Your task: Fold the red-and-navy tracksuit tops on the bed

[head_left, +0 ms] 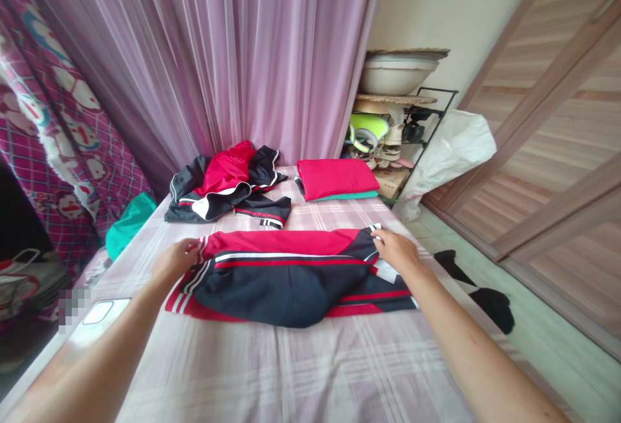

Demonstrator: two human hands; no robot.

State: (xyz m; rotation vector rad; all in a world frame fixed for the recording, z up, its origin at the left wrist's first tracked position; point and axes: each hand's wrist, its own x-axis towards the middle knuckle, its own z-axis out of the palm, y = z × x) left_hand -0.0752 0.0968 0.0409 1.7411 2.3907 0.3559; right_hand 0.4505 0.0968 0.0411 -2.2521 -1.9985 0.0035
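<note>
A red and navy tracksuit garment [286, 287] with white stripes lies folded lengthwise across the bed in front of me. My left hand [182, 258] pinches its striped left end. At the opposite end, my right hand [395, 251] grips the dark upper corner with its white-striped edge. The red upper strip runs straight between both hands. The navy part lies over the lower layer, bulging toward me. Whether it is a jacket or trousers I cannot tell for sure.
Behind lie a crumpled red and navy tracksuit garment [226, 180] and a folded red stack [337, 178] with green beneath. A phone [101, 313] rests beside my left forearm. Black cloth [492, 306] lies on the floor. A rack [427, 132] and white bag [451, 151] stand back right.
</note>
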